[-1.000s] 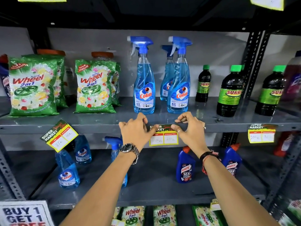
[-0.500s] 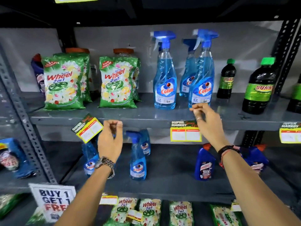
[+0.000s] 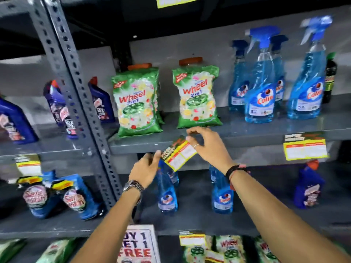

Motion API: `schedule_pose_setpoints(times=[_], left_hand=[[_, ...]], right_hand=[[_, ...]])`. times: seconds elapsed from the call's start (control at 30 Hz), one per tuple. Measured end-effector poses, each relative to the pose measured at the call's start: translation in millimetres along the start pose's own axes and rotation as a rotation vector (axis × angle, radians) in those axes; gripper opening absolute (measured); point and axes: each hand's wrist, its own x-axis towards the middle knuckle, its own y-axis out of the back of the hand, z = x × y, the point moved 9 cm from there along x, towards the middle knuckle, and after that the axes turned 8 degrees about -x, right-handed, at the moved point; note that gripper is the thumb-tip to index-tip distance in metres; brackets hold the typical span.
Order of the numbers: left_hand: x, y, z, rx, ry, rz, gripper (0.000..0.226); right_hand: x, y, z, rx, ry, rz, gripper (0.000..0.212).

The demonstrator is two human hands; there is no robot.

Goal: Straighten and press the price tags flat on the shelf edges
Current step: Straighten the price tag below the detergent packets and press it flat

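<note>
A crooked yellow and red price tag (image 3: pixel 178 153) hangs tilted on the grey shelf edge (image 3: pixel 136 148) below the green Wheel packs. My left hand (image 3: pixel 146 168) touches its lower left corner with the fingertips. My right hand (image 3: pixel 207 147) pinches its upper right corner against the shelf edge. A straight price tag (image 3: pixel 304 147) sits flat on the same shelf edge at the right. Another tag (image 3: pixel 28 164) is on the neighbouring rack's edge at the left.
Two green Wheel packs (image 3: pixel 138 103) and blue Colin spray bottles (image 3: pixel 260 86) stand on the shelf above. A perforated grey upright (image 3: pixel 79 95) splits the racks. Spray bottles (image 3: pixel 167 190) stand on the lower shelf; a "buy 1 get 1 free" sign (image 3: pixel 140 245) is below.
Both hands left the middle tag and moved left to the tilted tag. The view swung left with them. Both hands now touch the tilted tag.
</note>
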Motion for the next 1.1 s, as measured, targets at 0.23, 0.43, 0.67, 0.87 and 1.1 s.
schedule_pose_setpoints(times=[0.23, 0.43, 0.67, 0.87, 1.1], left_hand=[[3, 9, 23, 0.009, -0.241, -0.005, 0.043], [-6, 39, 52, 0.09, -0.488, 0.171, 0.035], [0, 58, 59, 0.114, -0.582, 0.19, 0.029], [3, 48, 49, 0.235, -0.678, 0.079, 0.023], [8, 51, 50, 0.21, -0.67, 0.088, 0.027]], right_hand=[[2, -26, -23, -0.161, -0.043, 0.118, 0.01], [1, -23, -18, -0.042, -0.101, 0.149, 0.011], [4, -17, -26, 0.001, -0.139, 0.114, 0.007], [-2, -30, -20, -0.149, -0.124, -0.055, 0.006], [-1, -29, -25, -0.174, -0.107, -0.032, 0.005]])
